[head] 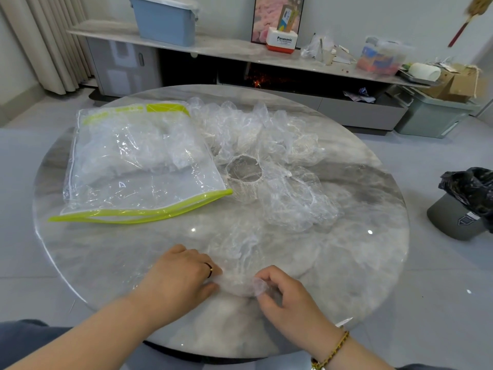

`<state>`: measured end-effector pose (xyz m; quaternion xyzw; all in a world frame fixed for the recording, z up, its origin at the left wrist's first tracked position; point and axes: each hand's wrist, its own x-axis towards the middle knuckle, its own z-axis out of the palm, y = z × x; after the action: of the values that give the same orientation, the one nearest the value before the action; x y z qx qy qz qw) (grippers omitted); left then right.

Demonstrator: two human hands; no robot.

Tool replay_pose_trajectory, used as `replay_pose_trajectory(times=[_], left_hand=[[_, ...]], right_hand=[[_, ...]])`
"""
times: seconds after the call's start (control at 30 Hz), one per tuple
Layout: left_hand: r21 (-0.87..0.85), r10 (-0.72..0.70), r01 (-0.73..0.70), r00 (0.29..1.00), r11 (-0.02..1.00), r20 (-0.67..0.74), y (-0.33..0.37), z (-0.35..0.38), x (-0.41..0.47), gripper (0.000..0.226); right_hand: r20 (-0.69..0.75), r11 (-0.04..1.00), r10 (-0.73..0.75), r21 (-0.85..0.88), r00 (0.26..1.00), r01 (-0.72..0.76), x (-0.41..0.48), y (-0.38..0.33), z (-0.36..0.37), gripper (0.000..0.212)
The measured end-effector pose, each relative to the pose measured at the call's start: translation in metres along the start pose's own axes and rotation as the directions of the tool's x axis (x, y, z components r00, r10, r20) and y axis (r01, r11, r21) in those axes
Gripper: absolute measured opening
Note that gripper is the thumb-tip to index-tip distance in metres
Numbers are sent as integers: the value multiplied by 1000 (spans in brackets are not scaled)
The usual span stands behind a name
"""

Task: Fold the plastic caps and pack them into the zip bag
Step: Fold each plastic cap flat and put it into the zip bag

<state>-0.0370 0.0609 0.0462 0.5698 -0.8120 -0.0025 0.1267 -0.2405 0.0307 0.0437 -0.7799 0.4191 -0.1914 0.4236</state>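
Your left hand (184, 276) and right hand (282, 292) each pinch one cap (237, 263), held flat on the desk (106, 249) for folding. The zip bag (138, 161) lies behind it, mouth facing you for loading.

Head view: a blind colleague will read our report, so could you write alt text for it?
The left hand and right hand pinch a clear plastic cap at the near edge of a round marble table. Farther back lie a green-trimmed zip bag, already holding caps, on the left, and a pile of loose caps to its right.
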Motion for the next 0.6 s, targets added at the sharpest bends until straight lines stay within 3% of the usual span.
replay_pose_trajectory(times=[0.03,0.1,0.17,0.27,0.33,0.4,0.43,0.53,0.6], left_hand=[[13,-18,18,1000,1000,-4,1,0,0,38],[46,-79,78,997,996,16,0,4,0,37],[20,-134,134,991,991,-3,1,8,1,39],[-128,-234,235,972,963,26,5,6,4,40],[-130,-259,268,962,955,85,3,13,4,36],[-139,-353,375,922,916,161,4,13,8,37],[-143,-395,422,900,895,184,4,12,9,38],[-149,-461,490,866,859,191,5,12,11,36],[-133,-489,514,853,847,185,6,11,12,34]], right_hand=[[31,998,6,-61,1000,-4,0,-1,1,12],[111,978,7,-206,994,16,0,-1,5,52],[135,959,12,-282,991,27,2,-5,4,66],[-14,989,66,-133,998,-67,10,-10,0,13],[-101,991,118,-54,988,-123,20,-5,-1,21],[-161,983,177,-18,971,-183,29,-5,-1,15],[-170,976,200,-50,965,-211,33,-6,0,7],[-185,921,159,-325,970,-213,45,-4,5,33],[-238,892,129,-397,963,-217,48,-6,4,41]])
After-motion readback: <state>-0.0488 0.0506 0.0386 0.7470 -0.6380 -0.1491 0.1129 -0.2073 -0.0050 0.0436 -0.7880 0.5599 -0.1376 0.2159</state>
